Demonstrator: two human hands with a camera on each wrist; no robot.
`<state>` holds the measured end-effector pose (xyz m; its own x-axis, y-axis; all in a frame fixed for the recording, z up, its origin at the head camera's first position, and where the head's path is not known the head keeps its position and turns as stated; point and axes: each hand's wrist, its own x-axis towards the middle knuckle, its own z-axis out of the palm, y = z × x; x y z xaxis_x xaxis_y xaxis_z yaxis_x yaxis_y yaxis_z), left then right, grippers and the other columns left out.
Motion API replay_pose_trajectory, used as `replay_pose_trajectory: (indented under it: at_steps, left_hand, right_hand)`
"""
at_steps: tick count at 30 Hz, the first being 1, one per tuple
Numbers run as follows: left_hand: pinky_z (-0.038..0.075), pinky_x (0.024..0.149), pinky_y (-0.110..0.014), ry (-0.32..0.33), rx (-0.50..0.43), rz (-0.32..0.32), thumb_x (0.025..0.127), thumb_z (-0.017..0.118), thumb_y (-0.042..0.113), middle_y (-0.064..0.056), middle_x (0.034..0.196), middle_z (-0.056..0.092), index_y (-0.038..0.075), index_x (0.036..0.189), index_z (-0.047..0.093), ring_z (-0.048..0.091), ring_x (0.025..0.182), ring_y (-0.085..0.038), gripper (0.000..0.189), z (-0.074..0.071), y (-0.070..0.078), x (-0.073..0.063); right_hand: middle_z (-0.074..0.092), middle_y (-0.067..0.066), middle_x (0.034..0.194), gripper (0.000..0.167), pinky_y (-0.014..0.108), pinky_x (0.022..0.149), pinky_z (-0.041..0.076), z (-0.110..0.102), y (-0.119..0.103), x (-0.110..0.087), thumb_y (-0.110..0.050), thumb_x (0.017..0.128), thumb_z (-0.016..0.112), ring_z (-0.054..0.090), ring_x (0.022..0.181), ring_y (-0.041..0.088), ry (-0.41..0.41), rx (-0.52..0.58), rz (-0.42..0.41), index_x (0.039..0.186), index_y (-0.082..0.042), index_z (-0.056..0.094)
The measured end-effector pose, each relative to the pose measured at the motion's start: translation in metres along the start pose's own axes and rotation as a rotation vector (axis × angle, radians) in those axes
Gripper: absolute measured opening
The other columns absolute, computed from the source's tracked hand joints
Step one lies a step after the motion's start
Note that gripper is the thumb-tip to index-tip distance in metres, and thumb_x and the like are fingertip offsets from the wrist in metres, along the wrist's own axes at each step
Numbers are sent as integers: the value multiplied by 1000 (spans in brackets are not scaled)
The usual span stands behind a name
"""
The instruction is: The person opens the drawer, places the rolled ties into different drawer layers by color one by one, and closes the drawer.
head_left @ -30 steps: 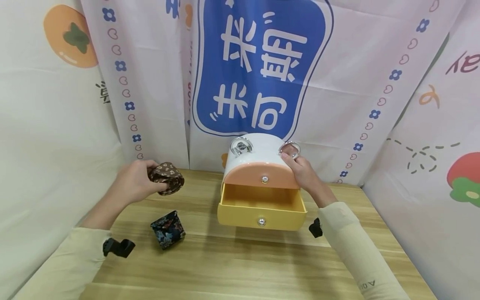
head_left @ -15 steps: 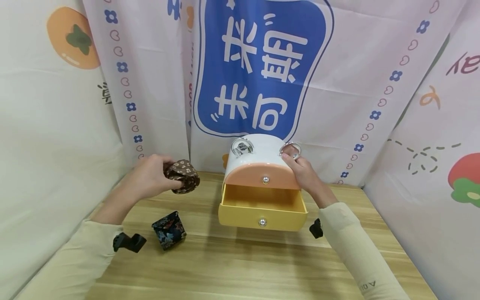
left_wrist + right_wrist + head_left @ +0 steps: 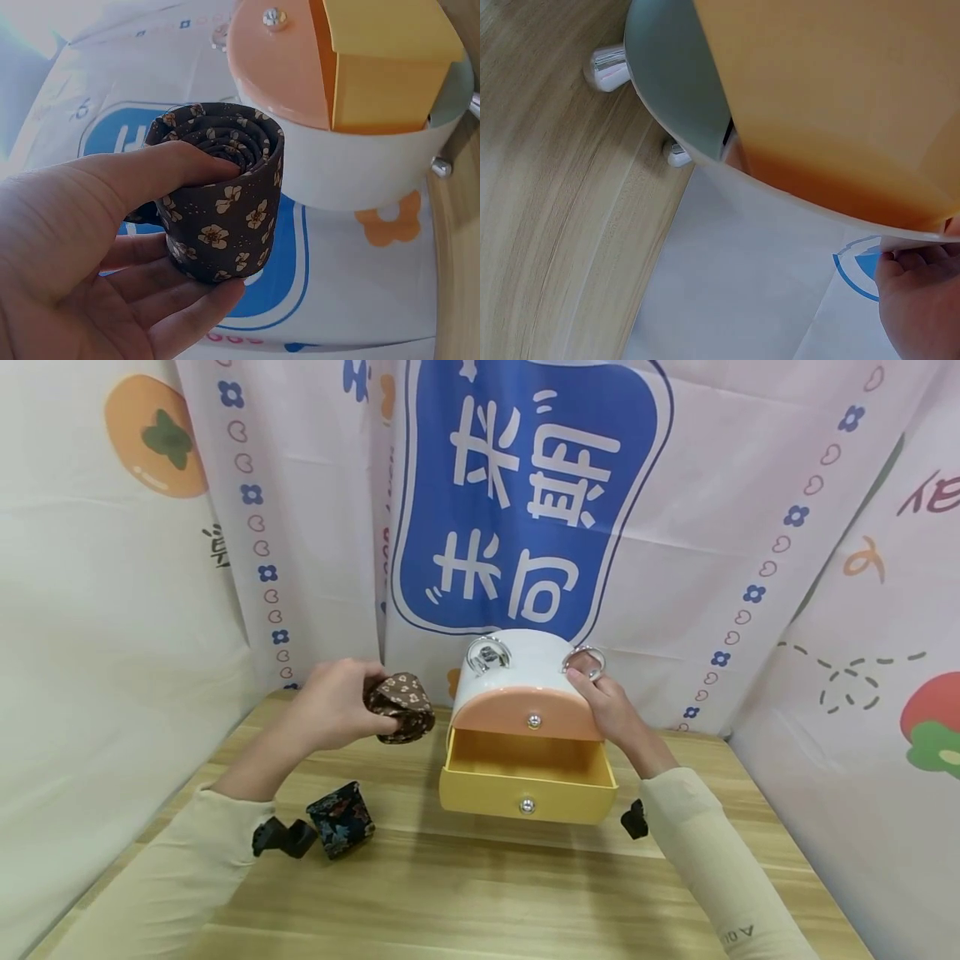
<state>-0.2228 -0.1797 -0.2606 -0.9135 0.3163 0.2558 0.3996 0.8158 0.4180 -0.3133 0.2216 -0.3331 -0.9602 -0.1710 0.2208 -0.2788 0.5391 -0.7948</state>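
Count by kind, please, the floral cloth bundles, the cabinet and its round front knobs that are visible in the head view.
Floral cloth bundles: 2 (brown bundle, dark bundle)
Cabinets: 1 (white drawer cabinet)
Round front knobs: 2 (upper knob, lower knob)
Total: 5

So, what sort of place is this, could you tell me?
Probably a small staged booth indoors, though I cannot be sure. Printed sheets rise at the back and both sides of a wood-grain tabletop, and a black device sits by the left sleeve.
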Motion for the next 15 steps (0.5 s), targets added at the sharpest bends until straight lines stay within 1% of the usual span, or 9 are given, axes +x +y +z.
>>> replay_pose_trajectory:
  at_steps: [3, 5, 9, 15]
  left_hand:
    - [56, 84, -47, 5, 10, 12, 75, 87, 23, -12, 102, 78, 2, 114, 73, 69, 89, -27, 47, 1, 6, 3]
    - [57, 84, -46, 2, 0, 18, 75, 87, 22, -12, 101, 78, 2, 113, 73, 70, 89, -27, 45, 3, 10, 5]
    - [58, 87, -47, 0, -23, 26, 76, 87, 20, -13, 104, 78, 2, 114, 73, 71, 92, -28, 45, 5, 16, 9]
    - [58, 89, -48, -5, -16, 51, 77, 88, 22, -13, 109, 77, 1, 119, 72, 71, 96, -30, 50, 11, 27, 14]
  right_hand:
    - [64, 3, 84, 60, 37, 90, 48, 0, 0, 0, -59, 108, 42, 63, 83, 20, -1, 9, 1, 136, -8, 60]
    - [64, 2, 83, 60, 37, 89, 48, 0, 0, 0, -58, 108, 43, 63, 83, 20, 2, 15, -3, 134, -7, 61]
    - [64, 1, 84, 59, 36, 90, 47, -1, 0, 1, -56, 109, 43, 62, 85, 19, 0, 8, -1, 135, -6, 61]
    - [63, 4, 86, 62, 37, 92, 46, -1, 0, 0, -60, 108, 41, 61, 87, 21, -8, -7, 5, 136, -8, 60]
